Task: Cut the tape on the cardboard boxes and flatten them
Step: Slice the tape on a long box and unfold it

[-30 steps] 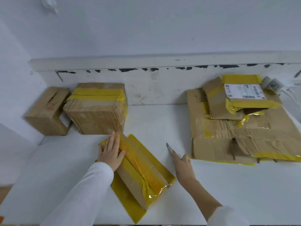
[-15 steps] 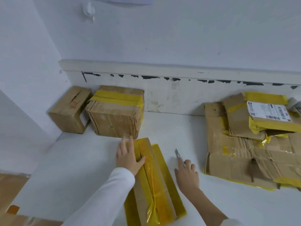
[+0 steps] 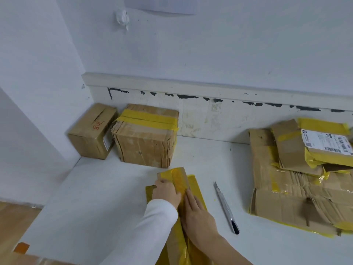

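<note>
Both hands on the yellow-taped box [image 3: 180, 180], knife [image 3: 226, 207] lying free beside it.

My left hand [image 3: 167, 191] grips the box's far end while my flat right hand [image 3: 196, 211] presses its middle; I'd press evenly along the seam until it lies flat.

Small cardboard box [image 3: 91, 131], left of the frame beside the corner wall: red handwritten marking on its top face, three characters, possibly "841" or "148", orientation uncertain. White sticker [image 3: 107, 143] on the same box's right side face: print too small to read. Shipping label [image 3: 327, 141] on the flattened cardboard stack [image 3: 298, 190], right edge of the frame: barcodes and lines of fine print, none legible. No other text visible.
</note>
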{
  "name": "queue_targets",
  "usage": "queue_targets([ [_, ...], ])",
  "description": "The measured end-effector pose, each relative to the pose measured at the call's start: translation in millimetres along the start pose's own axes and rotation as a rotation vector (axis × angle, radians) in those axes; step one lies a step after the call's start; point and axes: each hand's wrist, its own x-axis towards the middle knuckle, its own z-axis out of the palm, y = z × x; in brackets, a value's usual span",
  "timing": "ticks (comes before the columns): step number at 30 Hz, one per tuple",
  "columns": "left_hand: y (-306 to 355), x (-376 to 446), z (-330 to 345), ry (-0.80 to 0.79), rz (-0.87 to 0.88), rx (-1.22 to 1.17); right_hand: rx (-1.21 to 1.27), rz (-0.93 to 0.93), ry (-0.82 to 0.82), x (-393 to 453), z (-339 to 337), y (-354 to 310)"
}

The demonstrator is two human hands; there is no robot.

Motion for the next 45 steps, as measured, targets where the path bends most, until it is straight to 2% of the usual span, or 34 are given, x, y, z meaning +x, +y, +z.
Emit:
queue_targets([
  [5, -25.3, -2.8, 0.6, 0.039, -0.011, -0.346, -0.048, 0.111, -0.051, 3.0, 4.6, -17.1],
  [9, -56.1, -1.4, 3.0, -0.123, -0.172, -0.838, -0.026, 0.123, -0.036, 0.2, 4.0, -19.7],
  [11, -65.4, -3.6, 3.3, -0.212, -0.254, -0.954, 0.04, 0.076, -0.054, -0.3, 1.2, -16.8],
  [14, -68.9, -2.3, 5.8, -0.219, -0.234, -0.947, 0.436, 0.043, -0.073, -3.7, -14.4, 1.3],
  [18, -70.2, 0.5, 8.8, -0.214, -0.198, -0.988, 1.211, 0.096, -0.136, -19.1, -28.2, 47.4],
  [21, -73.6, -0.7, 11.6, -0.204, -0.213, -1.058, 1.407, 0.2, -0.083, -27.5, -14.4, 63.1],
  [23, -74.8, -2.6, 13.3, -0.21, -0.222, -1.074, 1.354, 0.257, -0.051, -30.2, -1.4, 64.6],
  [26, -74.2, -2.9, 16.5, -0.161, -0.134, -1.036, 1.03, 0.267, 0.066, -29.8, 4.7, 62.3],
  [27, -74.5, -1.4, 18.0, -0.076, -0.06, -0.897, 0.809, 0.229, 0.124, -29.7, 2.8, 58.6],
  [29, -72.6, 4.8, 15.1, 0.178, 0.174, -0.355, 0.186, 0.068, 0.321, -33.0, -9.0, 46.0],
  [30, -70.7, 11.4, 13.0, 0.265, 0.333, -0.098, -0.026, -0.034, 0.376, -35.5, -15.1, 38.3],
  [31, -67.5, 19.9, 10.1, 0.272, 0.462, 0.071, -0.182, -0.113, 0.374, -36.9, -18.2, 30.8],
  [33, -55.4, 35.8, 1.8, 0.159, 0.526, 0.267, -0.365, -0.186, 0.194, -40.5, -24.7, 16.4],
  [35, -45.3, 49.4, -3.9, 0.092, 0.484, 0.368, -0.307, -0.28, 0.01, -43.4, -20.6, 16.2],
  [36, -41.7, 54.4, -3.1, 0.104, 0.464, 0.391, -0.28, -0.297, -0.033, -49.1, -18.1, 16.8],
  [37, -40.0, 58.0, -0.9, 0.125, 0.451, 0.407, -0.318, -0.321, -0.005, -55.5, -19.9, 18.8],
  [39, -41.8, 62.9, 5.2, 0.149, 0.444, 0.368, -0.424, -0.296, 0.14, -70.9, -23.9, 18.4],
  [42, -54.5, 71.3, 14.3, 0.197, 0.445, 0.135, -0.29, -0.312, 0.442, -89.3, -0.3, 22.4],
  [43, -59.1, 72.9, 15.5, 0.22, 0.441, 0.029, -0.171, -0.267, 0.529, -94.1, 14.8, 21.8],
  [44, -63.4, 74.4, 15.9, 0.245, 0.428, -0.084, 0.081, -0.17, 0.642, -97.8, 27.5, 21.8],
  [45, -67.0, 75.0, 15.6, 0.259, 0.4, -0.187, 0.451, 0.033, 0.721, -101.9, 31.1, 21.5],
])
